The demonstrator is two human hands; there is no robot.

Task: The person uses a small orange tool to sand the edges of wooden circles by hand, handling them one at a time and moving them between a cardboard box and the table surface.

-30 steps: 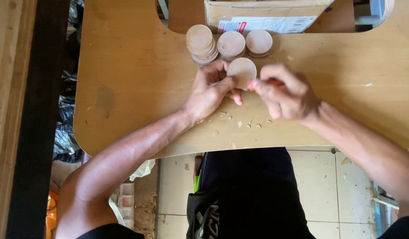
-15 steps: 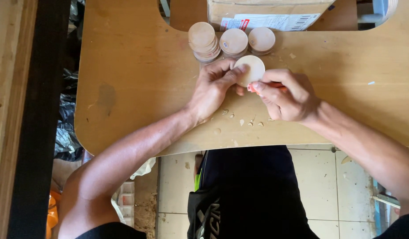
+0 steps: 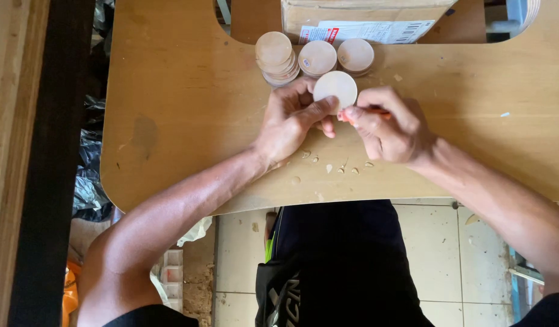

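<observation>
My left hand grips a pale round wooden disc by its lower edge, just above the wooden tabletop. My right hand is closed around a thin orange tool whose tip meets the disc's lower right edge. Most of the tool is hidden by the fingers. Behind the hands stand three stacks of similar discs, the left one the tallest.
Small wood shavings lie on the table in front of my hands. A cardboard box with a printed label sits at the far edge. A dark wooden beam runs down the left. Tiled floor shows below.
Both hands and the disc sit a little higher and further right in view than a second ago. The grip on disc and tool is unchanged.
</observation>
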